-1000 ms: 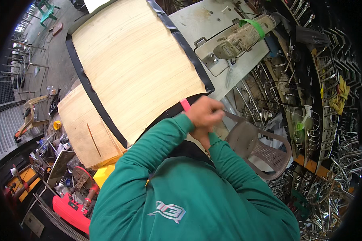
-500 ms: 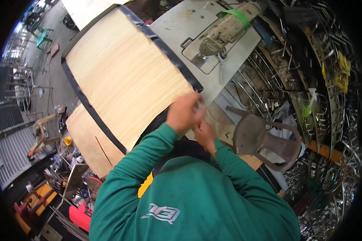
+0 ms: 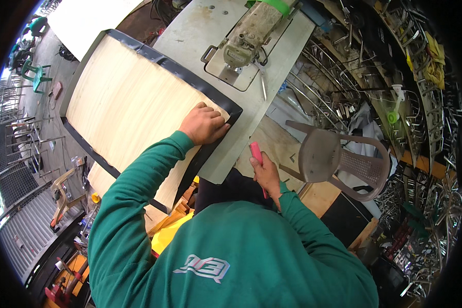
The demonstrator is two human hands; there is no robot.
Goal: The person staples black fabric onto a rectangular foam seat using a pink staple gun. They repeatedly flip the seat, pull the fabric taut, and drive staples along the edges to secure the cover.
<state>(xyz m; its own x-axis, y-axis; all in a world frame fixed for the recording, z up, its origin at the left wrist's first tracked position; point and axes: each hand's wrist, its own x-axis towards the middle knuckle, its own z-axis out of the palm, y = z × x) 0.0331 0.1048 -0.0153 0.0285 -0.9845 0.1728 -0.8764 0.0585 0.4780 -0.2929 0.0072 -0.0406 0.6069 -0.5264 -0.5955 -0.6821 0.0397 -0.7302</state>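
Observation:
A pale wood-grained panel (image 3: 133, 102) with a folded black edge covering (image 3: 174, 68) lies slanted across the left part of the table. My left hand (image 3: 205, 124) is closed at its near right corner, fingers curled on the panel and thumb on the black edge; the fingertips are partly hidden. At the near side the black covering (image 3: 192, 172) hangs in a loose curve. My right hand (image 3: 267, 173) is wrapped round a slim pinkish-red tool (image 3: 256, 152), perhaps a utility knife, held off the table's edge. No blade can be made out.
A sewing machine (image 3: 244, 46) with a green band stands on the grey table (image 3: 190, 31), a pointed metal tool (image 3: 263, 86) beside it. A brown plastic chair (image 3: 321, 154) is at my right. Metal frames (image 3: 421, 102) crowd the far right. Green chairs (image 3: 36, 74) stand far left.
My hands were together at the panel's near corner and are now apart. The left rests on the panel; the right has drawn back with the pinkish-red tool showing. The view has shifted.

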